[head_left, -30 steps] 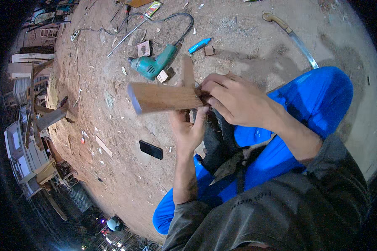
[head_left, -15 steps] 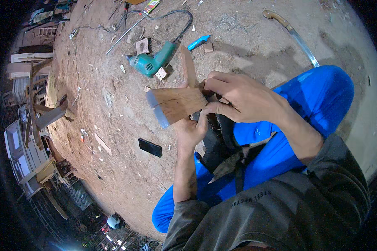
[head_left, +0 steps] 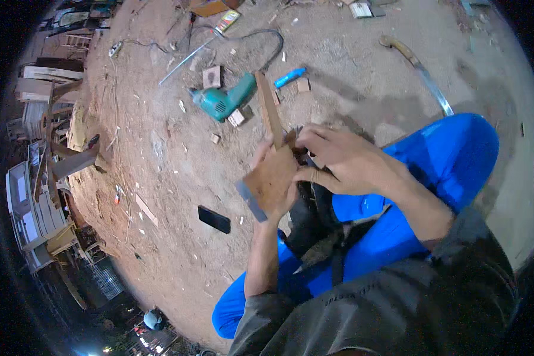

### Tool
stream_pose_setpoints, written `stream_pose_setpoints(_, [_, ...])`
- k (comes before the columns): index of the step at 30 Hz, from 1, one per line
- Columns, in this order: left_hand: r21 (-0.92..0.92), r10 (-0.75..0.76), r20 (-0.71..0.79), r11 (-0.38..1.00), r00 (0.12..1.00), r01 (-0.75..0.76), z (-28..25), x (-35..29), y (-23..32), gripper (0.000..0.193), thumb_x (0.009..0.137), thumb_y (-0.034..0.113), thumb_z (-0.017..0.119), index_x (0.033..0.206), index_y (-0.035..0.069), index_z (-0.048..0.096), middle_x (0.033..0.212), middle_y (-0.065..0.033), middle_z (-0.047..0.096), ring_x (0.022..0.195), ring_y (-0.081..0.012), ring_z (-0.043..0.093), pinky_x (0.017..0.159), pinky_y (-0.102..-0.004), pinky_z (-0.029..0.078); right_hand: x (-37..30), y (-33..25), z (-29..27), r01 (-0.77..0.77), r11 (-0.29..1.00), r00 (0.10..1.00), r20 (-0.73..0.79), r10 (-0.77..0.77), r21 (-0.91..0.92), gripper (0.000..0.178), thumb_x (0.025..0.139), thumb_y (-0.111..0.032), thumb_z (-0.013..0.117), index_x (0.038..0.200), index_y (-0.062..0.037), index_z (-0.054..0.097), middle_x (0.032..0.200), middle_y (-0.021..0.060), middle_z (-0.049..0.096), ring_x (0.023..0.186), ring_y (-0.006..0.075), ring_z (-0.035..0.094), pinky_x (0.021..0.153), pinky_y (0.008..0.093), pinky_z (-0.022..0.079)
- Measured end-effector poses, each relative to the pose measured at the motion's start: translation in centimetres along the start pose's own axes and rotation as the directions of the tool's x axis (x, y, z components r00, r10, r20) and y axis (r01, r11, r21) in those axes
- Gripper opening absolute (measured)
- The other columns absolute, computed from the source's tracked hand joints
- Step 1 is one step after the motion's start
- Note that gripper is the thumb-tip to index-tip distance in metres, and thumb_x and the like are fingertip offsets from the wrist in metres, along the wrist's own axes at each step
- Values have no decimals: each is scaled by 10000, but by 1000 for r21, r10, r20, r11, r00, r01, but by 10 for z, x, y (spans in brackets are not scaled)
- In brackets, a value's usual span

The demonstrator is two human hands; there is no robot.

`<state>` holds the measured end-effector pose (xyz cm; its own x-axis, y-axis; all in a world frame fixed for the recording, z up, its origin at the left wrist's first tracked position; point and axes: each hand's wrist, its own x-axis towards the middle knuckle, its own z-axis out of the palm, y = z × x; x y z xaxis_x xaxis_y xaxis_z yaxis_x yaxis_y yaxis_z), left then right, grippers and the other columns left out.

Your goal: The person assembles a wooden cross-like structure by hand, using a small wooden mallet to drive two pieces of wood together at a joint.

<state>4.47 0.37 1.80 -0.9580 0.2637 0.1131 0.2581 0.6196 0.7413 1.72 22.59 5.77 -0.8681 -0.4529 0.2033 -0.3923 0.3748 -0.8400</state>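
My left hand is wrapped round a wooden piece from below, fingers showing on its far side. The piece has a broad flat block with a blue-grey end face, and a narrow wooden arm rising from it toward the far side. My right hand is bent in at the block's right end, its fingers curled and thumb pointing inward. Whatever lies between those fingertips is too dark and small to name. Both hands are above my lap, over black cloth between my blue-trousered legs.
Beyond the piece lie a green power drill with its cord, a blue marker-like tube and wood offcuts. A wooden-handled curved blade lies near my right knee. A black phone is on the ground at left.
The wooden piece has turned in my left hand, its blue-grey end swinging nearer to me and rightward. My right hand stays at its right end. The whole view has shifted slightly.
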Motion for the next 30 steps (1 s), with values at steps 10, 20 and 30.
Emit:
stream_pose_setpoints(10, [42, 173, -74, 984, 982, -171, 3, 9, 10, 641, 880, 173, 700, 1407, -1, 379, 1188, -156, 592, 1043, -249, 623, 911, -352, 499, 7, -10, -1, 42, 950, 990, -141, 3, 311, 444, 779, -218, 805, 1091, -36, 546, 1003, 128, 595, 909, 316, 593, 786, 377, 493])
stream_pose_setpoints(20, [-285, 4, -8, 959, 1000, -6, -4, -6, 4, 835, 827, 284, 760, 1456, 31, 272, 1264, -137, 535, 1131, -238, 559, 970, -387, 455, 10, -11, 1, 83, 937, 986, -166, -28, 339, 445, 732, -288, 829, 978, -38, 557, 907, 108, 584, 833, 275, 596, 711, 364, 481])
stream_pose_setpoints(30, [-128, 55, 102, 991, 993, -42, -1, -3, 5, 781, 847, 274, 733, 1455, 41, 302, 1337, -176, 519, 1229, -283, 535, 1030, -421, 432, 6, -19, -10, 52, 960, 994, -102, -25, 276, 438, 706, -232, 848, 976, -45, 559, 884, 121, 584, 789, 296, 611, 686, 376, 489])
